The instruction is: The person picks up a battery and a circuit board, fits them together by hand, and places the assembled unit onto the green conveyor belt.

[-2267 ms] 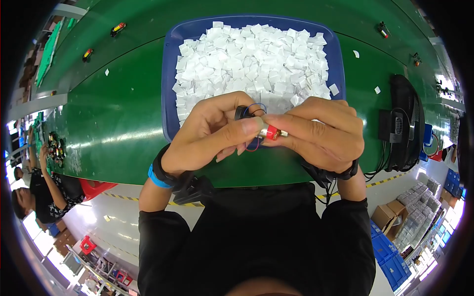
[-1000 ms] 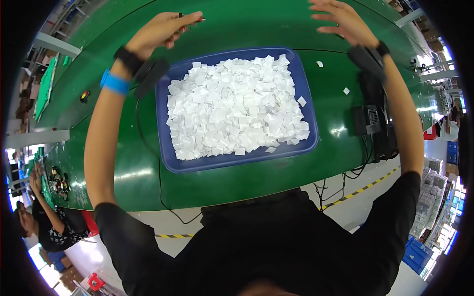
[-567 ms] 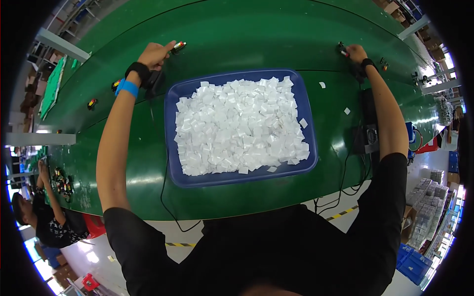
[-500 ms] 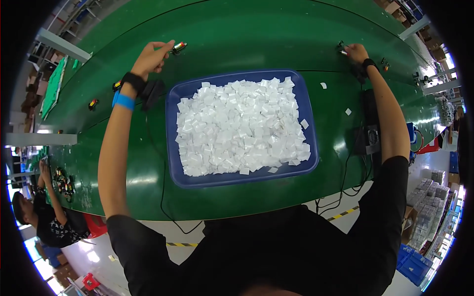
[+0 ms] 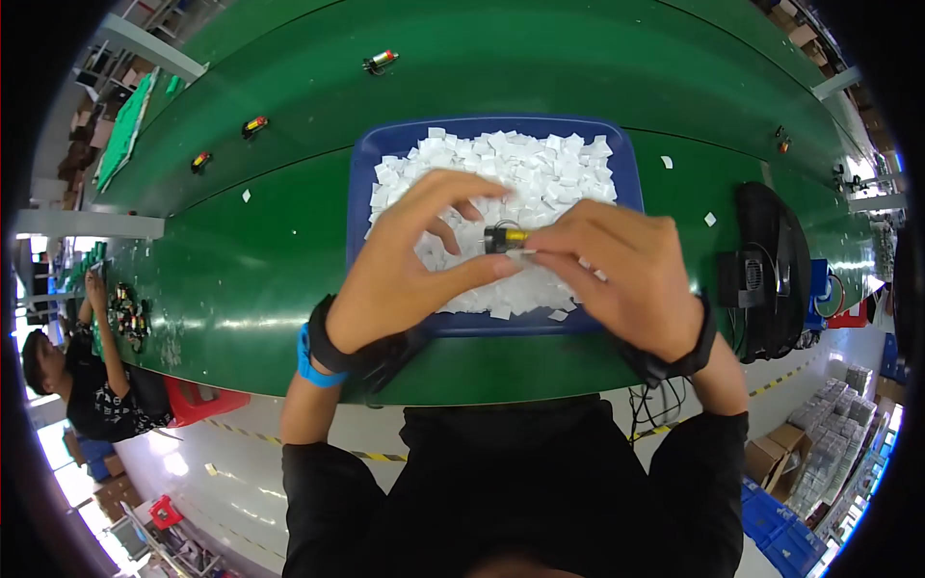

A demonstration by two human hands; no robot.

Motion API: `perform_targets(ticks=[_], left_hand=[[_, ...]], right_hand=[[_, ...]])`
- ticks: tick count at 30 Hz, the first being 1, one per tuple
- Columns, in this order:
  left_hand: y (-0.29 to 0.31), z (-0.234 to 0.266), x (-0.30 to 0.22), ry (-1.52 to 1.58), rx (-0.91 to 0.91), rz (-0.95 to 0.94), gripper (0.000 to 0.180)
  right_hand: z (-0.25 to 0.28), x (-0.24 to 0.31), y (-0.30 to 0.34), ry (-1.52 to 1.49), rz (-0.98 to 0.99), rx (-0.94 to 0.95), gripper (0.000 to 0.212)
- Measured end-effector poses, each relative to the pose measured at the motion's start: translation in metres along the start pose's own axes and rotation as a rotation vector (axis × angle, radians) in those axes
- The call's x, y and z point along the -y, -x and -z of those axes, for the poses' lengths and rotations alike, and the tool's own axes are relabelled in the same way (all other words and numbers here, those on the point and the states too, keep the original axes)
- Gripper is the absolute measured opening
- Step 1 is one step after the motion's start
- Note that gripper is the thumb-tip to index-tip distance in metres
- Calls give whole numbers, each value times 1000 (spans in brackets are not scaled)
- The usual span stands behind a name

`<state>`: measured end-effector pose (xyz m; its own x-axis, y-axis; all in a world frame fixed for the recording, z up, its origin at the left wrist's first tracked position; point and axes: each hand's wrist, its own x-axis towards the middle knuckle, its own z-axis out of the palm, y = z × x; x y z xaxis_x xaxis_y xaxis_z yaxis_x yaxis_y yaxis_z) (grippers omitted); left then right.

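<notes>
My right hand (image 5: 621, 270) pinches a small motor-like part (image 5: 503, 238), black at one end with a yellow band, over the blue tray (image 5: 364, 193). White square pieces (image 5: 491, 154) are heaped in the tray. My left hand (image 5: 414, 250) curves around the other side of the part, thumb and fingers apart. Its thumb tip is close below the part; whether they touch I cannot tell. A similar part (image 5: 382, 62) with a silver body and red end lies beyond the tray on the green table (image 5: 289, 318).
Two more such parts, a nearer one (image 5: 200, 162) and a farther one (image 5: 254, 126), lie at the left, another (image 5: 782, 141) far right. A black bag (image 5: 776, 275) and a small dark box (image 5: 740, 279) stand right of the tray. A co-worker (image 5: 87, 376) sits at the left.
Both hands have come from the table's far side to above the tray. The right hand has brought a small part along; the left has left the silver-and-red part on the table.
</notes>
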<state>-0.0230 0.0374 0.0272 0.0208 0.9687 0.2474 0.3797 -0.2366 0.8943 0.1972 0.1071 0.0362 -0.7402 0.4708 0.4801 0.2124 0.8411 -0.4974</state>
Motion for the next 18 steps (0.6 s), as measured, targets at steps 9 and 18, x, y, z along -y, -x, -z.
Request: perform_targets(ticks=[9,18], left_hand=[[19,-16,11,-176,-98,-302,22],[34,-2,14,626,-33,374,24]], right_hand=[[-24,0,12,-51,-69,-88,12],[-24,1,14,-26,108,-200,15]])
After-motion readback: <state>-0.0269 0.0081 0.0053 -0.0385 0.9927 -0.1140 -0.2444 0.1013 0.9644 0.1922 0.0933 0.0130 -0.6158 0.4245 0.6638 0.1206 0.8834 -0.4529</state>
